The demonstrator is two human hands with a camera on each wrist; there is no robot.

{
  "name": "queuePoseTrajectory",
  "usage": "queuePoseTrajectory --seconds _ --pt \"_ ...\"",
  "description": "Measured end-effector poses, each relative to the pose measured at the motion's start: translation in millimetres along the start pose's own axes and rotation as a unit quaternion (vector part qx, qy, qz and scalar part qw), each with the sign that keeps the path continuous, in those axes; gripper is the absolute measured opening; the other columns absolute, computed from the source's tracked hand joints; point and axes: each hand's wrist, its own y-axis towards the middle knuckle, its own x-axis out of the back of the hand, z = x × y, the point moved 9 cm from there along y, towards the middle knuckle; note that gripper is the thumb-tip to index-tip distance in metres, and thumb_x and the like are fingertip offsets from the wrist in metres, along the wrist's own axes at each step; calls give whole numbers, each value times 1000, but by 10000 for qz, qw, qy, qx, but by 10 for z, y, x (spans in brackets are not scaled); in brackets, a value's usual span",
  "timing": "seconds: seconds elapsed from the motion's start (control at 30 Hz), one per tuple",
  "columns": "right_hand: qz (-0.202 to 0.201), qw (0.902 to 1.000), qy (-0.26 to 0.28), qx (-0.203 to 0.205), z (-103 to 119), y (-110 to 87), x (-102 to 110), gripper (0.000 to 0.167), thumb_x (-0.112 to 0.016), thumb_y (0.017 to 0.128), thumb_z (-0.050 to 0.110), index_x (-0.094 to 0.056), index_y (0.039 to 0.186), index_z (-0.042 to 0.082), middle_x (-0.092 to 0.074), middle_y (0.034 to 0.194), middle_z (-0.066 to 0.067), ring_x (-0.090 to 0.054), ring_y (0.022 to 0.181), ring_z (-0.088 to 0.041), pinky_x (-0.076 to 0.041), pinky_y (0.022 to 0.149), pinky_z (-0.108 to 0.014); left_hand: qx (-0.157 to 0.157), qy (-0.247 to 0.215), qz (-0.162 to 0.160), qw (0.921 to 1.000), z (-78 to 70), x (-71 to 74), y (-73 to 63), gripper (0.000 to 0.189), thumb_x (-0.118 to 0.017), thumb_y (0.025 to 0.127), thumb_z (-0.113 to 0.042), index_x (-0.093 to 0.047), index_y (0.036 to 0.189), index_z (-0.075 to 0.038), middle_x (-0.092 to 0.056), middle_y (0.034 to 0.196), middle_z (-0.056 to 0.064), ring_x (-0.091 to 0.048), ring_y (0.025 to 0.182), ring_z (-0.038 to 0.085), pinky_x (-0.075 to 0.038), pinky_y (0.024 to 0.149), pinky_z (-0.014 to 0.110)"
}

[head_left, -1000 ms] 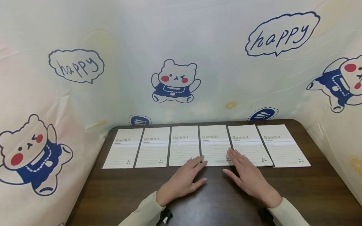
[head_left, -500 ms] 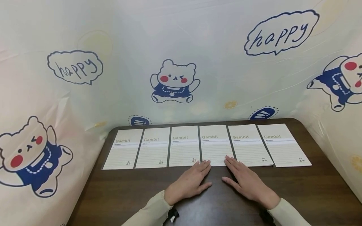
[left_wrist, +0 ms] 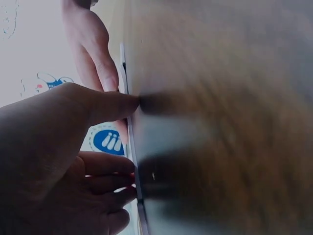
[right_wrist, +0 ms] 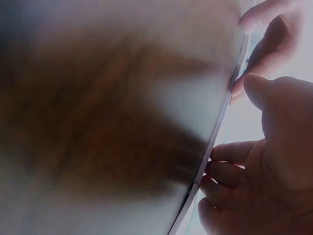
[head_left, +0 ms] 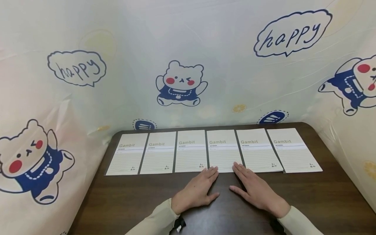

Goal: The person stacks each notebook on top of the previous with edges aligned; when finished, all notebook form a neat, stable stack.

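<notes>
Several white Gambit notebooks lie in a side-by-side row. My left hand (head_left: 196, 191) has its fingers straight, with the fingertips at the near edge of a notebook just right of the middle (head_left: 224, 155) and its left-hand neighbour (head_left: 191, 155). On that first notebook's lower right corner rest the fingertips of my right hand (head_left: 258, 189), also straight. Both thumbs point inward over the table, apart from each other. In the left wrist view the left hand (left_wrist: 63, 147) appears edge-on beside the notebooks' thin edge; the right wrist view shows the right hand (right_wrist: 264, 156) likewise.
The dark wooden table (head_left: 132, 202) carries the row near its far edge. At the right end, one notebook (head_left: 293, 153) sits against its neighbour (head_left: 258, 153). A pale curtain (head_left: 229, 39) with bear prints surrounds the table's back and sides.
My left hand has shifted right and a little nearer to me. The right hand has drawn slightly back, fingertips lower on the notebook. Over the last half second both hands stay nearly still.
</notes>
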Motion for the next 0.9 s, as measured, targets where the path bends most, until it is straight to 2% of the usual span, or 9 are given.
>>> queuePoseTrajectory --seconds 0.13,0.43,0.5,0.6,0.67,0.73,0.8,0.9 --pt "-65 10000 -8 37 26 -48 11 77 -57 103 56 -43 158 5 -41 166 -13 -44 152 -33 -42 119 -54 -3 42 -7 10000 -59 29 -38 78 -70 98 -47 -46 154 1 -42 166 15 -41 155 28 -34 128 41" --pt "-72 9999 -32 99 97 -165 52 73 -54 104 56 -47 156 5 -45 165 -12 -48 149 -33 -48 114 -52 -24 -90 8 10000 -133 -37 -122 78 -68 98 -48 -45 155 1 -40 167 15 -39 156 28 -40 124 42" --pt "-6 9999 135 6 76 -157 79 73 -53 105 57 -47 156 6 -45 165 -11 -47 150 -33 -47 115 -53 51 -278 -40 9996 -109 -43 -114 76 -66 100 -48 -43 157 -2 -39 168 13 -38 157 27 -40 124 42" --pt "26 9981 566 -250 12 -134 123 70 -54 104 57 -48 156 10 -47 163 -9 -49 149 -33 -47 114 -55 274 -934 -177 9951 -51 -43 -136 73 -63 103 -47 -39 161 -9 -37 169 10 -39 156 26 -42 122 45" --pt "-212 9955 849 -369 -31 -111 190 67 -59 104 52 -52 153 8 -53 158 -11 -54 144 -33 -48 112 -56 503 -1514 -398 9864 7 -26 -164 72 -63 103 -46 -39 161 -12 -40 167 9 -42 153 27 -44 120 47" --pt "-558 9910 1108 -509 -85 -95 263 61 -66 102 43 -56 149 5 -61 149 -13 -61 136 -34 -53 107 -53 761 -2114 -737 9716 75 11 -211 69 -64 103 -45 -43 159 -11 -48 160 10 -50 146 28 -48 115 48" --pt "-918 9823 1445 -753 -165 -94 334 53 -71 100 31 -60 142 1 -67 138 -17 -69 123 -34 -58 99 -49 1073 -2755 -1075 9492 163 38 -261 66 -64 103 -44 -47 155 -8 -54 153 13 -57 138 30 -52 111 48" --pt "-1135 9625 2030 -1397 -326 -123 385 42 -73 98 20 -66 134 0 -73 125 -19 -76 107 -30 -63 85 -38 1468 -3772 -1332 9046 281 41 -325 65 -63 104 -43 -49 152 -1 -59 147 20 -63 130 35 -56 106 46"
